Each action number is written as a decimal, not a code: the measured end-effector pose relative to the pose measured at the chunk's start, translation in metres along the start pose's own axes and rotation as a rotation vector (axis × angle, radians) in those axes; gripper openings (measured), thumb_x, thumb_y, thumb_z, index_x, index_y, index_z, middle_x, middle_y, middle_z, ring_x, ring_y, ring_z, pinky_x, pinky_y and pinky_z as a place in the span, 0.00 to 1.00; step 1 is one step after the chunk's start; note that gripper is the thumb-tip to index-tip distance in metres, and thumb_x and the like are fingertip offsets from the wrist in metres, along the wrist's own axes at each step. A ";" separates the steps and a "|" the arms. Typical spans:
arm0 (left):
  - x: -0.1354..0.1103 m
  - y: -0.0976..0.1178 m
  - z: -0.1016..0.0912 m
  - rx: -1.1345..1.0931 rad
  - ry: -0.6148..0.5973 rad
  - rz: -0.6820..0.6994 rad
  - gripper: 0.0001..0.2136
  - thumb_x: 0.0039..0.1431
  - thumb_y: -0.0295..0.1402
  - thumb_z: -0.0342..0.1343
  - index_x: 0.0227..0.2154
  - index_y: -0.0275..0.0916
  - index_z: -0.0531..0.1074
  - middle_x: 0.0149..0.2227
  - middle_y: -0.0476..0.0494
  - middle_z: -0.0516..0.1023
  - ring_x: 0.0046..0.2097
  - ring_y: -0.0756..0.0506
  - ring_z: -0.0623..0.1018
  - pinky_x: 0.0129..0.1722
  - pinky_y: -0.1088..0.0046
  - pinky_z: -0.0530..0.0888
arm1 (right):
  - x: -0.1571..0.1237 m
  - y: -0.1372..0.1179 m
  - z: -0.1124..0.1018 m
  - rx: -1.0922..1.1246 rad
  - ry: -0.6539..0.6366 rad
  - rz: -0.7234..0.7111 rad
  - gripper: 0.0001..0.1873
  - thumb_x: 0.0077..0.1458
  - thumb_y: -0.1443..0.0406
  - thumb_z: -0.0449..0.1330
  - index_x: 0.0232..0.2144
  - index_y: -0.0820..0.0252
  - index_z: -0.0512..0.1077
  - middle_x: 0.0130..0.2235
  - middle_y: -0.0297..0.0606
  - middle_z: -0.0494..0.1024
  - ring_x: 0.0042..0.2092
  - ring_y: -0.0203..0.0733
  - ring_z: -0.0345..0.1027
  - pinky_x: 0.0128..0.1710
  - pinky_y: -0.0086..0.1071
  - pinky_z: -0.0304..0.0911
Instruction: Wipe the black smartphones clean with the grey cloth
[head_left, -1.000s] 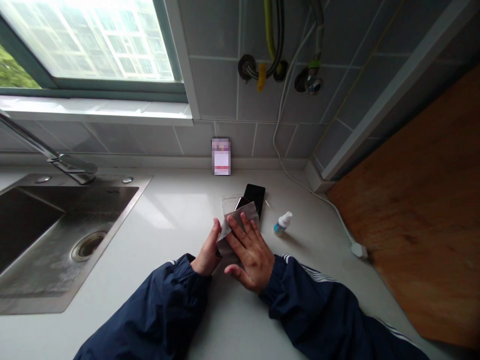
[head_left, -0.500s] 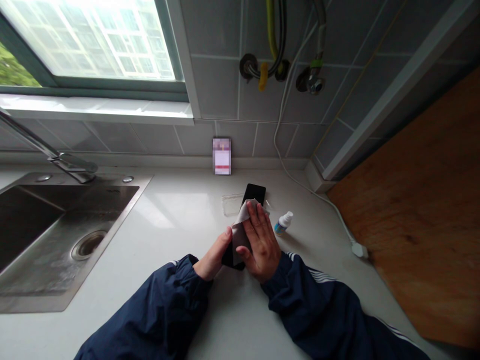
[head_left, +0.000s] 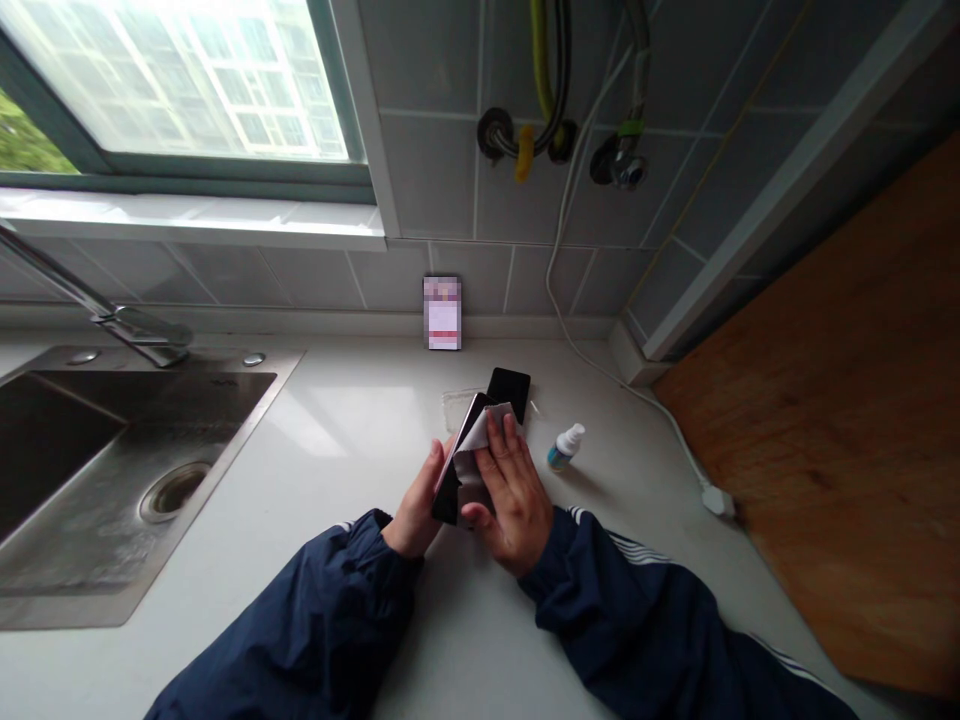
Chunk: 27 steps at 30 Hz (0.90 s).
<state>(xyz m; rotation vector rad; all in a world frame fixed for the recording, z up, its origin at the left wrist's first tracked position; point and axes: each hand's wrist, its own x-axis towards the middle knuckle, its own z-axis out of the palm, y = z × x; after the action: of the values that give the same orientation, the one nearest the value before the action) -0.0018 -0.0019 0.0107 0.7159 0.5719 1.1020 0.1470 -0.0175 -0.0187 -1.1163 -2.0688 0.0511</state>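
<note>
Left of the spray bottle [head_left: 564,448], I record left hand [head_left: 414,512] clasping black phone [head_left: 447,497]; outstretched right hand [head_left: 517,505] pressing grey cloth [head_left: 474,436] onto it.

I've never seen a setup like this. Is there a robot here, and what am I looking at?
No robot shows here: these are a person's two bare hands in navy sleeves, seen by a camera worn on the head, looking forward and down. The left hand holds a flat black phone-like slab; the right hand lies over a thin grey cloth on its face. Beyond, on the smooth white counter, lie another black rectangular slab and a clear plastic piece, partly hidden. A small white-topped bottle with a blue label stands to the right, and a stainless-steel sink is set in at left.
</note>
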 end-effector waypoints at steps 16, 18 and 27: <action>-0.002 0.000 -0.003 -0.168 0.181 -0.138 0.38 0.63 0.65 0.46 0.58 0.36 0.75 0.59 0.35 0.79 0.71 0.31 0.64 0.74 0.53 0.49 | -0.006 -0.016 -0.007 -0.018 -0.275 -0.219 0.48 0.68 0.38 0.36 0.75 0.65 0.45 0.77 0.47 0.39 0.77 0.62 0.28 0.73 0.57 0.47; -0.003 0.000 -0.004 -0.200 0.192 -0.201 0.39 0.63 0.66 0.46 0.56 0.33 0.76 0.57 0.33 0.80 0.71 0.31 0.63 0.74 0.53 0.49 | -0.006 -0.017 -0.008 -0.023 -0.282 -0.228 0.48 0.68 0.38 0.35 0.75 0.65 0.47 0.77 0.46 0.40 0.77 0.62 0.28 0.73 0.56 0.46; 0.000 -0.009 -0.011 -0.201 0.078 -0.216 0.34 0.67 0.59 0.47 0.61 0.37 0.73 0.67 0.37 0.71 0.75 0.38 0.53 0.75 0.58 0.42 | -0.002 -0.012 -0.006 -0.035 -0.123 -0.090 0.44 0.70 0.41 0.33 0.73 0.63 0.53 0.76 0.44 0.46 0.77 0.59 0.34 0.72 0.56 0.48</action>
<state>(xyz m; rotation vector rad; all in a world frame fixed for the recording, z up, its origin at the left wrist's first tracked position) -0.0041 -0.0020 -0.0033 0.4283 0.5809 0.9725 0.1430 -0.0280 -0.0117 -1.0632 -2.2346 0.0401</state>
